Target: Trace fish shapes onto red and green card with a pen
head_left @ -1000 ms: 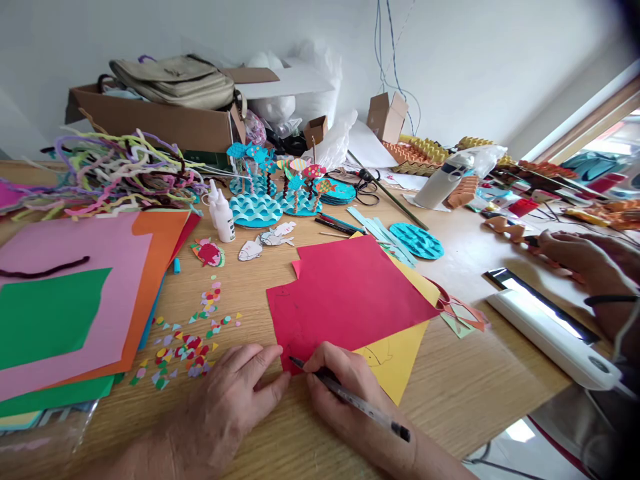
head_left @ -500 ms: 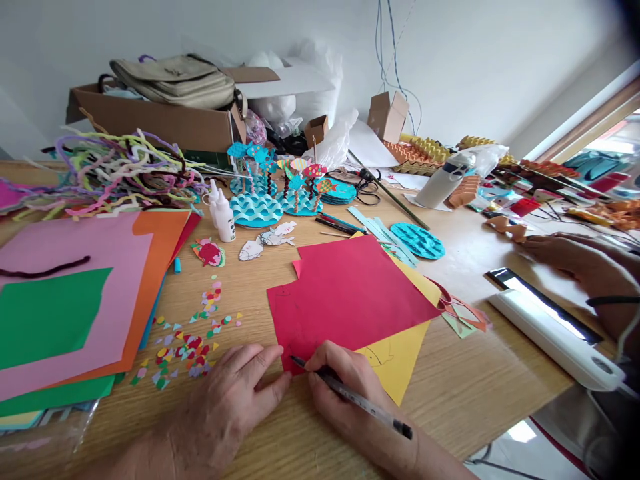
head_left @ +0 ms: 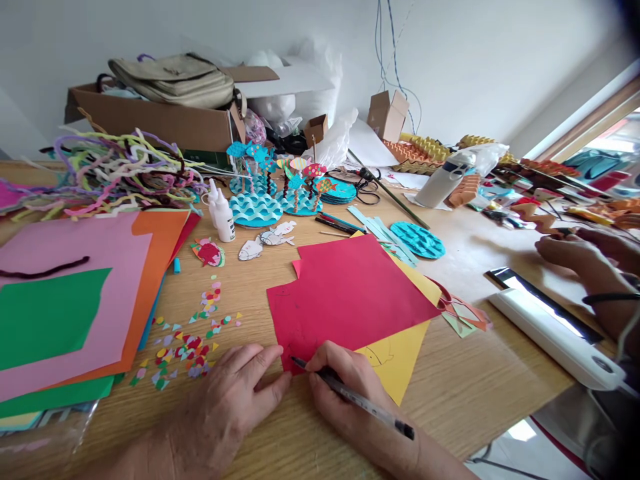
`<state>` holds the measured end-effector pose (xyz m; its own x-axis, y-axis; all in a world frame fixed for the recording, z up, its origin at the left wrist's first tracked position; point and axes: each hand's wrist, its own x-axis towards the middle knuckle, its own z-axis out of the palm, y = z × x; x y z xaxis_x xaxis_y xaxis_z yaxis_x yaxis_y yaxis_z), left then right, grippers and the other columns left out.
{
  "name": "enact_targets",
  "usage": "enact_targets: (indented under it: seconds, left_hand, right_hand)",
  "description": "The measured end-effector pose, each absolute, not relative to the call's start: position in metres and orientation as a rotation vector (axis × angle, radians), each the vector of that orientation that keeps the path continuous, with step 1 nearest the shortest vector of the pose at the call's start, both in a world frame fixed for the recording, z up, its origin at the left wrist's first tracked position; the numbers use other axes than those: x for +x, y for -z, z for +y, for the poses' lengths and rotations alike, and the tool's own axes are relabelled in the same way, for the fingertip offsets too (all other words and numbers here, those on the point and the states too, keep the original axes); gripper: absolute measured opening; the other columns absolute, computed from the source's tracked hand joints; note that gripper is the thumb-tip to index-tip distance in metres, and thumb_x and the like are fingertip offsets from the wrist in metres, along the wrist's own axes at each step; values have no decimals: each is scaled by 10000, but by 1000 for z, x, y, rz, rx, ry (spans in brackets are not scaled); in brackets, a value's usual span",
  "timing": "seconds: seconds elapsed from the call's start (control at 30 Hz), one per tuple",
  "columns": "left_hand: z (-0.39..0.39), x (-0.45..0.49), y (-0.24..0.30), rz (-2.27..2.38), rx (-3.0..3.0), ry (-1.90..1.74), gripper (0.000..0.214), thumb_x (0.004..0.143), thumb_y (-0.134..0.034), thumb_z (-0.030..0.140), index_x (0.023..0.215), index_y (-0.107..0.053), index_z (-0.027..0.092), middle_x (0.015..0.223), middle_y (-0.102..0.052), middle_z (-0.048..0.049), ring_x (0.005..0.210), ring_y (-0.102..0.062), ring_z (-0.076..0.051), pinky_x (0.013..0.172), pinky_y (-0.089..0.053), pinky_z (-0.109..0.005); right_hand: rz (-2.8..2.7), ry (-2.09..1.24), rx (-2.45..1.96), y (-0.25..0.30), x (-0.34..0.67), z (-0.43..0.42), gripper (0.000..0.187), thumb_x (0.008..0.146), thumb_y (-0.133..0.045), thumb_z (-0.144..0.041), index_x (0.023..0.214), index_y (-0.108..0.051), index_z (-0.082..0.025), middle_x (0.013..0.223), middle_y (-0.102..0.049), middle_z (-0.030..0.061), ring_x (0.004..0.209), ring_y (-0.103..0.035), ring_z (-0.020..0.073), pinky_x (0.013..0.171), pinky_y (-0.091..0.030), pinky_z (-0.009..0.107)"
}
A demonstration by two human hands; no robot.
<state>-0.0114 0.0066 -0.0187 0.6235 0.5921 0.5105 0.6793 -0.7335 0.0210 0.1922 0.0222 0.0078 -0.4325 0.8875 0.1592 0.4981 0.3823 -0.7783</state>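
Note:
A black-tipped pen [head_left: 357, 398] is gripped in my right hand [head_left: 345, 387], its point on the lower left corner of a red paper sheet [head_left: 360, 287]. Faint fish outlines show along the sheet's left side. My left hand [head_left: 235, 400] lies on the table with fingers extended, fingertips at the red sheet's left edge. Under the red sheet sits a yellow paper sheet [head_left: 410, 353] with a fish drawn on it. Red-handled scissors [head_left: 444, 297] rest at the right corner, partly covered by the paper.
Small paper confetti [head_left: 193, 353] lies left of the red sheet. Stacked coloured paper [head_left: 125, 320] covers the left side. Glue bottles [head_left: 225, 220], paper fish [head_left: 250, 249] and blue wavy bases [head_left: 257, 210] stand behind. Another person's hands [head_left: 580, 253] work at right, near a white laminator-like device [head_left: 555, 340].
My hands and the pen have hardly moved, the pen tip staying on the red sheet's corner. At the right, the other person's hands have shifted and now hold something small.

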Motion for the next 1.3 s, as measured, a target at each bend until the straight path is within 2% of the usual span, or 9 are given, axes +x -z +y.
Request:
enact_targets:
  seconds: [0.33,0.47,1.07,1.3]
  left_hand:
    - [4,-12,21,-1106,-2693,739,364,944,-302,53,1086,-597,212,1080,-580,-69,919,-531,-194,772,-492,-330]
    - [2,-13,22,-1133,-2720,714,366,920,-348,40,1127,-585,227,1125,-574,-59,960,-528,-186,824,-474,-330]
    - [5,-12,21,-1085,-2671,745,322,944,-359,73,1064,-613,229,1061,-601,-57,898,-542,-177,776,-485,-307]
    - [7,-13,13,-1043,-2691,729,356,960,-310,72,1053,-621,216,1054,-599,-59,893,-540,-173,771,-486,-297]
  right_hand:
    - [-2075,-895,-1199,-8,192,22,147,717,-441,-66,722,-470,-210,556,-471,-66,459,-395,76,459,-296,170]
    - [-2071,-883,-1167,-7,192,22,150,709,-436,-62,721,-466,-209,559,-471,-67,456,-390,74,461,-298,171]
    - [-2087,-893,-1184,-7,193,22,151,718,-451,-65,741,-478,-212,576,-491,-64,486,-441,81,484,-328,171]
    - [-2085,-894,-1174,-8,192,23,146,723,-440,-71,738,-483,-210,579,-508,-56,476,-427,79,471,-316,170]
